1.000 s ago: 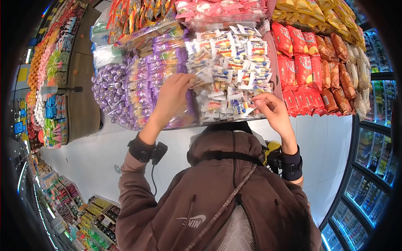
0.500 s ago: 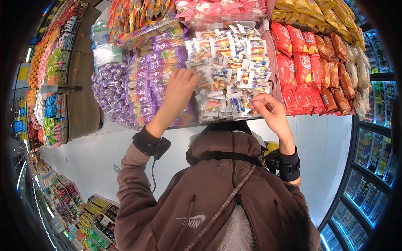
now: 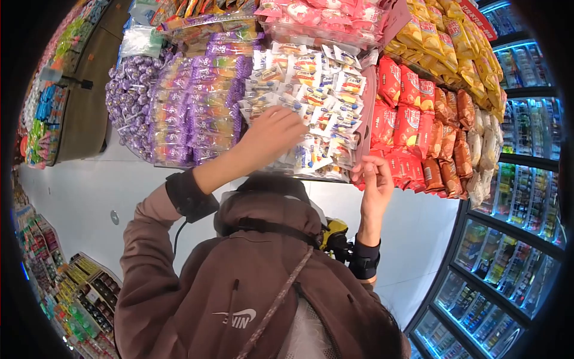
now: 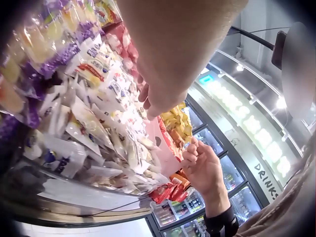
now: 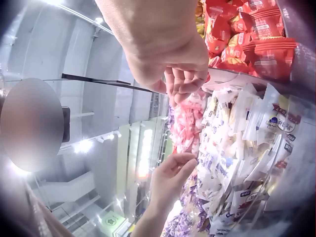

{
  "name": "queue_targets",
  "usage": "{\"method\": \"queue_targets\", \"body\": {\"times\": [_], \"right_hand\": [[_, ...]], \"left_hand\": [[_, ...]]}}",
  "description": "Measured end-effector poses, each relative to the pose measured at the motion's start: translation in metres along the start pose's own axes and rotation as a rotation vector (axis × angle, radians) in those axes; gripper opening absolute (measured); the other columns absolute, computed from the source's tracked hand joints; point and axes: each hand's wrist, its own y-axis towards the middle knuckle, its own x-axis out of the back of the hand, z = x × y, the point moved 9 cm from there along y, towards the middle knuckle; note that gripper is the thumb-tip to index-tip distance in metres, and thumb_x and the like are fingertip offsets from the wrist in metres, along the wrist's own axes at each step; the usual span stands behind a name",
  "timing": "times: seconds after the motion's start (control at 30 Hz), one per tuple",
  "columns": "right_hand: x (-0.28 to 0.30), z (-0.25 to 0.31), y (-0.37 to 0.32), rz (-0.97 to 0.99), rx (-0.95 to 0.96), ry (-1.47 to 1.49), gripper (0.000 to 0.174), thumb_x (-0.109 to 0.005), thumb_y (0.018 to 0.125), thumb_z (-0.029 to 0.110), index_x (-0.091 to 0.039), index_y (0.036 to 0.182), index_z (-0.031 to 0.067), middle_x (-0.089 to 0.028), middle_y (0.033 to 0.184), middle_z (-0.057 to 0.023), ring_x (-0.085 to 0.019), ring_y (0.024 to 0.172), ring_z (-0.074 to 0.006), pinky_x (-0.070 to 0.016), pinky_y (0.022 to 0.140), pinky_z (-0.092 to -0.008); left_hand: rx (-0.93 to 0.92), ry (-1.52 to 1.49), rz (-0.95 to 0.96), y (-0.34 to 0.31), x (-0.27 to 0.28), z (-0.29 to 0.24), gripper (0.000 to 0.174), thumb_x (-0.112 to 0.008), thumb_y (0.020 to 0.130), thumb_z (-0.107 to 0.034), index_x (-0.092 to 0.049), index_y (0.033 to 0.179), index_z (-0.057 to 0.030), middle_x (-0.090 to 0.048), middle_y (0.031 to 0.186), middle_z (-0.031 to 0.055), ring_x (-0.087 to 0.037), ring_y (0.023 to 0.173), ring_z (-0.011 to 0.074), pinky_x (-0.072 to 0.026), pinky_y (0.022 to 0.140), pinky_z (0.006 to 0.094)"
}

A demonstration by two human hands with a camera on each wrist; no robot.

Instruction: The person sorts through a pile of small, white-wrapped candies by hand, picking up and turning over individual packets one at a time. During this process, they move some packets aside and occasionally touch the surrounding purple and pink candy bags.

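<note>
My left hand (image 3: 278, 134) hovers low over a heap of small snack packets (image 3: 311, 78) in white wrappers, its fingers bent downward. In the right wrist view the same left hand (image 5: 170, 180) has its thumb and forefinger close together, and no packet shows between them. At the front right corner of the heap, beside the pink divider (image 3: 366, 113), is my right hand (image 3: 376, 182), palm turned up and fingers loosely curled. The left wrist view shows that right hand (image 4: 202, 165) with no packet visible in it.
Purple-wrapped jelly packs (image 3: 206, 102) and purple lollipops (image 3: 134, 102) lie left of the white packets. Red packs (image 3: 406, 122) and brown packs (image 3: 445, 137) are stacked to the right. Pink packs (image 3: 323, 15) and yellow packs (image 3: 442, 42) sit farther back. Lit drink fridges (image 3: 502, 257) line the right side.
My left hand has moved rightward from the heap's left edge to over its middle. The right hand has drawn back from the packets toward the front corner. The head view has shifted.
</note>
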Motion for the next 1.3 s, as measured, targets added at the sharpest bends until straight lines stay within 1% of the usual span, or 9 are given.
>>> {"method": "queue_targets", "body": {"times": [0.33, 0.57, 0.67, 0.77, 0.87, 0.93, 1.1, 1.17, 1.3], "right_hand": [[0.014, 0.0, -0.009, -0.069, -0.019, 0.019, 0.011, -0.05, 0.091, 0.008, -0.055, 0.097, 0.0014, -0.06, 0.075, -0.0054, -0.051, 0.063, -0.009, -0.0391, 0.058, -0.0203], [0.022, -0.002, -0.011, -0.033, -0.007, 0.042, 0.011, -0.05, 0.09, 0.007, -0.055, 0.097, 0.0009, -0.061, 0.075, -0.0059, -0.052, 0.064, -0.0095, -0.0396, 0.059, -0.0209], [0.022, 0.002, -0.007, -0.011, -0.01, 0.045, 0.012, -0.05, 0.091, 0.009, -0.055, 0.098, 0.0007, -0.06, 0.075, -0.0062, -0.052, 0.063, -0.01, -0.0403, 0.058, -0.0214], [0.022, 0.008, 0.0, 0.006, -0.016, 0.045, 0.015, -0.05, 0.091, 0.013, -0.055, 0.097, 0.0001, -0.059, 0.075, -0.007, -0.051, 0.062, -0.011, -0.0412, 0.057, -0.0223], [0.018, 0.012, 0.009, 0.047, -0.044, 0.073, 0.013, -0.05, 0.091, 0.011, -0.055, 0.098, 0.0006, -0.059, 0.076, -0.006, -0.051, 0.063, -0.0092, -0.0404, 0.056, -0.0203], [0.011, 0.012, 0.015, 0.103, -0.05, 0.101, 0.012, -0.049, 0.091, 0.006, -0.054, 0.1, 0.0019, -0.06, 0.078, -0.004, -0.051, 0.064, -0.0059, -0.0389, 0.054, -0.0165], [-0.017, 0.014, 0.024, 0.271, -0.069, 0.072, 0.013, -0.049, 0.09, 0.005, -0.054, 0.102, 0.0013, -0.061, 0.083, -0.0047, -0.053, 0.067, -0.007, -0.04, 0.059, -0.0177], [-0.034, 0.016, 0.025, 0.359, -0.113, 0.026, 0.014, -0.051, 0.089, 0.003, -0.053, 0.102, 0.0001, -0.061, 0.087, -0.0055, -0.054, 0.072, -0.0075, -0.0414, 0.064, -0.0192], [-0.058, 0.008, 0.023, 0.402, -0.172, 0.061, 0.014, -0.056, 0.086, 0.001, -0.053, 0.1, 0.0006, -0.06, 0.086, -0.0042, -0.056, 0.076, -0.0073, -0.0436, 0.064, -0.0199]], "left_hand": [[-0.024, -0.127, 0.163, 0.044, -0.079, -0.021, 0.024, -0.063, 0.072, -0.015, -0.057, 0.093, -0.0056, -0.057, 0.086, 0.0053, -0.053, 0.089, 0.0221, -0.0384, 0.081, 0.0348], [-0.027, -0.135, 0.057, 0.054, -0.072, -0.024, 0.017, -0.061, 0.075, -0.016, -0.059, 0.089, -0.0068, -0.06, 0.078, 0.0057, -0.057, 0.081, 0.0213, -0.0415, 0.077, 0.0338], [0.156, -0.228, 0.123, 0.06, -0.067, -0.015, 0.02, -0.06, 0.077, -0.015, -0.061, 0.093, -0.0033, -0.061, 0.082, 0.0083, -0.057, 0.083, 0.0226, -0.0429, 0.077, 0.0325], [0.527, -0.639, 0.113, 0.047, -0.064, 0.006, 0.022, -0.062, 0.081, -0.017, -0.062, 0.097, -0.0019, -0.064, 0.087, 0.0079, -0.059, 0.082, 0.0141, -0.0435, 0.075, 0.0263], [0.908, -1.09, 0.272, 0.025, -0.07, 0.012, 0.023, -0.062, 0.084, -0.018, -0.062, 0.1, -0.0007, -0.065, 0.092, 0.0046, -0.057, 0.083, 0.0064, -0.0421, 0.074, 0.0211], [0.948, -1.245, 0.195, 0.015, -0.067, 0.014, 0.023, -0.062, 0.085, -0.018, -0.062, 0.1, -0.0008, -0.064, 0.089, 0.0013, -0.055, 0.081, 0.004, -0.0414, 0.072, 0.02], [1.083, -1.383, 0.057, -0.003, -0.053, 0.014, 0.021, -0.063, 0.084, -0.016, -0.061, 0.101, -0.0032, -0.061, 0.085, -0.0029, -0.052, 0.076, 0.0009, -0.0392, 0.066, 0.0178], [1.043, -1.421, -0.026, -0.001, -0.048, 0.011, 0.021, -0.063, 0.084, -0.015, -0.059, 0.102, -0.0035, -0.06, 0.086, -0.0023, -0.052, 0.076, 0.0019, -0.0405, 0.067, 0.0188], [0.943, -1.528, -0.095, 0.002, -0.044, 0.005, 0.023, -0.063, 0.083, -0.012, -0.055, 0.104, -0.0041, -0.058, 0.086, -0.001, -0.053, 0.077, 0.0038, -0.0439, 0.069, 0.021]]}}
